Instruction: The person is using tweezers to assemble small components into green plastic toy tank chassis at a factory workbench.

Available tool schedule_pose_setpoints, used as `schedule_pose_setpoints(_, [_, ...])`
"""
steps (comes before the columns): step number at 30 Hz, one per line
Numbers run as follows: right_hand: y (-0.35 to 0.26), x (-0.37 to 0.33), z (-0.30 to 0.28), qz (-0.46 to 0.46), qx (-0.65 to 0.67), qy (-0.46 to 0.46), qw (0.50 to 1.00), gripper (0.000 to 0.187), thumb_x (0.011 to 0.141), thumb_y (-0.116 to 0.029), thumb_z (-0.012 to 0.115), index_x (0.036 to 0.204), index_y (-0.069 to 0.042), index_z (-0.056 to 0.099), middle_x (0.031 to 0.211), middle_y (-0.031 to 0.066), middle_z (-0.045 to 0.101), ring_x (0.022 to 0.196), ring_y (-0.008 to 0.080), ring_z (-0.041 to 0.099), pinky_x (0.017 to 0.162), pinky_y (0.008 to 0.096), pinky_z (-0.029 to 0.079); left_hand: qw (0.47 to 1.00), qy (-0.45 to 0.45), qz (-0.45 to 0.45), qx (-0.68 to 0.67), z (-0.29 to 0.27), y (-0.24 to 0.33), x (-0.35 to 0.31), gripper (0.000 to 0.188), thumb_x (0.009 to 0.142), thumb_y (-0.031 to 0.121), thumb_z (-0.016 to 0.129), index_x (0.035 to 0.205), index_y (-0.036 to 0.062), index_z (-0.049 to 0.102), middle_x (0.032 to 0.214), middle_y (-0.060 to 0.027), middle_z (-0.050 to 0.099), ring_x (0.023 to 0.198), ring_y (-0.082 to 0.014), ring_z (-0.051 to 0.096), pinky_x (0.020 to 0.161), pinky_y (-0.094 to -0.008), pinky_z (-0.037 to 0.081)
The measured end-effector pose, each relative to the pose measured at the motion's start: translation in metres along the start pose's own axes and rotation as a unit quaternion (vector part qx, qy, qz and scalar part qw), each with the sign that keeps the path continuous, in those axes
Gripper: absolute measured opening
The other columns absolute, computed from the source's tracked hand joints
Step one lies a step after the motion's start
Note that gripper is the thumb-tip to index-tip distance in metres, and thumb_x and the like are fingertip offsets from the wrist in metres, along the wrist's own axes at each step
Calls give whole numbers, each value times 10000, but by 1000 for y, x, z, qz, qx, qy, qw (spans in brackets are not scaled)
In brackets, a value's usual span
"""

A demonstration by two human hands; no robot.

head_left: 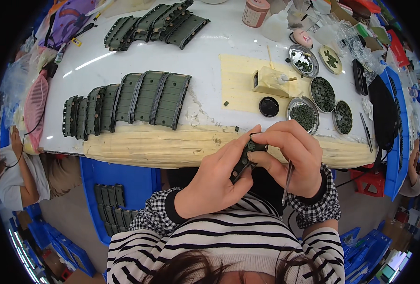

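My left hand (214, 175) is closed around a small dark green, curved plastic part (242, 165), held above the front edge of the table. The thumb and forefinger of my right hand (293, 154) pinch at the upper end of that part. A slim metal tool (288, 183) is tucked in the other fingers of my right hand and points down; its exact kind I cannot make out. Just beyond my hands stand a round metal dish of small green pieces (315, 128) and a round black cap (269, 107).
Rows of curved green parts (141, 100) lie at left, with a stack (172, 23) behind. A box wrapped in tape (271, 81) holds a small bottle. More dishes (322, 78) stand at right. A blue tray (89, 189) with parts is below left. Other people sit at both sides.
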State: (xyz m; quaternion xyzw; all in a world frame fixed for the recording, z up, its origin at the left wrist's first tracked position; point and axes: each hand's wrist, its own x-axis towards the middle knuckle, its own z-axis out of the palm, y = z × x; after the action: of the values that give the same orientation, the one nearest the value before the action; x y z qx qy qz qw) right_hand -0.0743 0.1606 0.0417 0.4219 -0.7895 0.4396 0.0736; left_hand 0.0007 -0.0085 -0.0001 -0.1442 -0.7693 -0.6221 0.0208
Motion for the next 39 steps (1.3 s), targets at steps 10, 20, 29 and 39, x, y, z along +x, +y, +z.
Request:
schedule_pose_setpoints(10, [12, 3, -26, 114, -11, 150, 982, 173, 793, 3, 727, 960, -9, 683, 777, 27, 576, 560, 60, 412, 515, 213, 317, 951, -52, -139, -271, -16, 1, -1, 583, 923, -61, 515, 1439, -13, 248, 1217, -178, 578, 1115, -207, 595, 970, -348, 471])
schedule_pose_setpoints(20, [42, 26, -25, 143, -160, 145, 966, 191, 796, -37, 737, 976, -14, 678, 761, 75, 565, 652, 161, 555, 536, 279, 406, 855, 0, -176, -488, -12, -4, 1, 718, 1019, 534, 87, 1406, -24, 324, 1114, -210, 609, 1013, -255, 613, 946, -381, 473])
schedule_pose_setpoints(29, [52, 28, -21, 95, -130, 164, 973, 125, 800, -26, 729, 918, -6, 691, 767, 75, 571, 607, 137, 519, 527, 259, 387, 714, -49, -214, -665, -10, -7, 6, 715, 1021, 542, 100, 1354, -20, 391, 845, -150, 634, 715, -227, 638, 793, -389, 541])
schedule_pose_setpoints(39, [-6, 8, -3, 107, 265, 154, 946, 101, 970, -63, 547, 1028, 19, 537, 954, 85, 549, 897, 145, 635, 785, 246, 488, 642, -54, -204, -737, -4, -7, 9, 683, 1028, 526, 115, 1348, -7, 397, 774, -130, 606, 644, -211, 616, 719, -364, 549])
